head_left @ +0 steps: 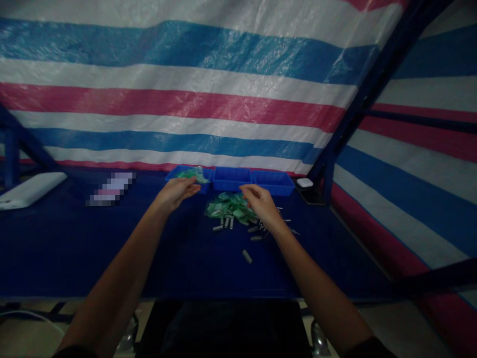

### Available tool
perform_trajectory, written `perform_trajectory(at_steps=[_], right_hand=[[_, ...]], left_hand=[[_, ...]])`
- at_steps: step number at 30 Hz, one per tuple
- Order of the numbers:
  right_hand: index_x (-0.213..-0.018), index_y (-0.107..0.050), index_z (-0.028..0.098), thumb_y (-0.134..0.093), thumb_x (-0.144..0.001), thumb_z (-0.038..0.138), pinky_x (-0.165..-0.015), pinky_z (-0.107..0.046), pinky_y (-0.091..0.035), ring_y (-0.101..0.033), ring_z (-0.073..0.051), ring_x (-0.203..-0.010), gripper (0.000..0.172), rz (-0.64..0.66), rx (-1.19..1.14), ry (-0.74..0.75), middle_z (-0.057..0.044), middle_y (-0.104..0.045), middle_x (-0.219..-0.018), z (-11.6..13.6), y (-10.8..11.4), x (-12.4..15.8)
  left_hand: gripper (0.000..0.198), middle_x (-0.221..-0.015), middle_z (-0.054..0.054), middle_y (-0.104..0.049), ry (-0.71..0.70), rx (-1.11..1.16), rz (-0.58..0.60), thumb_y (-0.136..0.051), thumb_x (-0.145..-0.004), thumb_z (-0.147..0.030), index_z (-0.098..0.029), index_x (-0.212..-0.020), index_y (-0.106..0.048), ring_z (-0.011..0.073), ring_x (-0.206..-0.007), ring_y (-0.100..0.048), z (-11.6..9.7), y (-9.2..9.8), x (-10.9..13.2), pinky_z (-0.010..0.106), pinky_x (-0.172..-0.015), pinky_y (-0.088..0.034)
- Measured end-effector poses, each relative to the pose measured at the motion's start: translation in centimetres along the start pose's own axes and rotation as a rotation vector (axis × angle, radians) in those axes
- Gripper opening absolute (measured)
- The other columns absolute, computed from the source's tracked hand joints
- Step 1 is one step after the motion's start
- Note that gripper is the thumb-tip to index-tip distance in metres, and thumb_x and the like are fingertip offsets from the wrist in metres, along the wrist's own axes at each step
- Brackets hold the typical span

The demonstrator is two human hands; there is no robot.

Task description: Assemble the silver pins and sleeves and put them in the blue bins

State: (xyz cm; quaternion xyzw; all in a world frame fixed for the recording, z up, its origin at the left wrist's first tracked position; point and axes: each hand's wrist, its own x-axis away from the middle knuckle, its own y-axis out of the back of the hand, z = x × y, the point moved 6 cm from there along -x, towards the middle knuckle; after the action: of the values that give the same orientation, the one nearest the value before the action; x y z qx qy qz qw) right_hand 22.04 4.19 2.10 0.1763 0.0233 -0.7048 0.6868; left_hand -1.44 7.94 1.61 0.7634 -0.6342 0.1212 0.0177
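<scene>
My left hand (178, 193) is at the front of the left blue bin (172, 174), its fingers curled together. Green and clear plastic packets (192, 173) show just beyond its fingertips, inside that bin; whether the fingers pinch one cannot be made out. Above a heap of green plastic packets (227, 205) hovers my right hand (261, 203), thumb and forefinger pressed together; anything between them is too small to name. Short grey metal pieces (226, 223) lie in front of the heap, and a single one (247, 256) sits nearer to me. Thin metal rods (293, 230) are partly hidden behind my right wrist.
A middle blue bin (233, 178) and a right blue bin (274, 183) continue the row. On the right are a white case (304, 183) and a dark phone (315, 198). A white box-like object (33, 190) and a blurred-out item (114, 189) lie left. Striped sheeting (179, 104) hangs behind.
</scene>
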Motion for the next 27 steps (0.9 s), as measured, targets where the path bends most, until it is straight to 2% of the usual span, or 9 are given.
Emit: perform_trajectory(at_steps=[3,7,11,13,15,17,20,23,27], right_hand=[[-0.084,-0.065,0.018,-0.051,-0.075,0.039,-0.054,-0.024,-0.037,-0.048,-0.011,-0.057,0.027,0.063,0.077,0.003,-0.001,-0.059,-0.071,-0.2,-0.6,0.2],[-0.086,-0.065,0.017,-0.05,-0.077,0.035,-0.057,-0.024,-0.039,-0.05,-0.011,-0.061,0.024,0.139,0.136,0.024,-0.001,-0.059,-0.073,0.0,-1.4,0.6],[-0.086,-0.065,0.017,-0.05,-0.079,0.034,-0.057,-0.023,-0.039,-0.05,-0.01,-0.062,0.023,0.169,0.16,0.042,-0.001,-0.059,-0.07,0.3,-1.6,0.8],[-0.086,-0.065,0.017,-0.05,-0.079,0.036,-0.056,-0.023,-0.039,-0.05,-0.01,-0.061,0.024,0.182,0.176,0.049,0.0,-0.058,-0.069,0.4,-1.6,0.8],[-0.087,-0.065,0.018,-0.049,-0.08,0.037,-0.055,-0.023,-0.037,-0.05,-0.01,-0.059,0.025,0.192,0.202,0.06,0.0,-0.057,-0.067,0.5,-1.7,0.9],[-0.086,-0.065,0.018,-0.049,-0.08,0.036,-0.053,-0.023,-0.036,-0.049,-0.01,-0.057,0.025,0.199,0.241,0.079,0.0,-0.057,-0.064,0.7,-1.8,1.1],[-0.086,-0.065,0.018,-0.05,-0.08,0.034,-0.053,-0.023,-0.035,-0.048,-0.01,-0.055,0.024,0.217,0.3,0.117,0.0,-0.058,-0.063,0.9,-2.1,1.3],[-0.089,-0.065,0.018,-0.049,-0.08,0.034,-0.054,-0.023,-0.036,-0.05,-0.01,-0.055,0.024,0.249,0.329,0.133,0.0,-0.06,-0.066,0.9,-2.5,1.5],[-0.091,-0.065,0.017,-0.048,-0.082,0.033,-0.056,-0.024,-0.037,-0.052,-0.011,-0.057,0.025,0.279,0.415,0.169,-0.001,-0.061,-0.065,0.9,-3.0,1.8]], left_hand=[[0.008,-0.066,0.006,-0.064,-0.014,0.015,-0.046,-0.052,-0.077,-0.007,-0.012,-0.074,-0.058,0.0101,-0.063,-0.062,0.0,1.4,-0.6,0.016,-0.057,-0.05],[0.01,-0.072,0.004,-0.063,-0.215,0.005,-0.04,-0.057,-0.073,-0.011,-0.014,-0.083,-0.056,0.0117,-0.069,-0.062,-0.5,0.6,-0.1,0.021,-0.064,-0.05],[0.012,-0.065,0.002,-0.061,-0.478,-0.62,0.012,-0.062,-0.067,-0.027,-0.016,-0.07,-0.061,0.0144,-0.063,-0.057,-0.6,-0.8,0.7,0.024,-0.06,-0.044],[0.015,-0.064,0.001,-0.061,-0.501,-0.942,0.114,-0.063,-0.063,-0.032,-0.019,-0.07,-0.064,0.0152,-0.06,-0.055,0.5,-1.5,0.6,0.024,-0.059,-0.041],[0.025,-0.068,0.002,-0.062,-0.472,-1.102,0.246,-0.064,-0.06,-0.035,-0.021,-0.08,-0.067,0.0156,-0.062,-0.055,1.8,-1.9,0.4,0.024,-0.06,-0.04],[0.038,-0.075,0.003,-0.062,-0.446,-1.143,0.341,-0.065,-0.058,-0.039,-0.021,-0.091,-0.067,0.0163,-0.066,-0.056,2.6,-2.0,0.3,0.024,-0.062,-0.04],[0.049,-0.077,0.004,-0.061,-0.433,-1.15,0.395,-0.065,-0.057,-0.045,-0.02,-0.099,-0.065,0.0174,-0.067,-0.055,3.0,-1.9,0.4,0.024,-0.063,-0.039],[0.044,-0.074,0.002,-0.059,-0.457,-1.14,0.431,-0.064,-0.059,-0.043,-0.022,-0.097,-0.064,0.0165,-0.066,-0.053,2.9,-2.3,0.6,0.024,-0.061,-0.038],[0.026,-0.075,0.002,-0.057,-0.478,-1.097,0.462,-0.064,-0.056,-0.032,-0.019,-0.08,-0.063,0.0157,-0.068,-0.052,3.0,-3.1,1.0,0.023,-0.062,-0.038]])
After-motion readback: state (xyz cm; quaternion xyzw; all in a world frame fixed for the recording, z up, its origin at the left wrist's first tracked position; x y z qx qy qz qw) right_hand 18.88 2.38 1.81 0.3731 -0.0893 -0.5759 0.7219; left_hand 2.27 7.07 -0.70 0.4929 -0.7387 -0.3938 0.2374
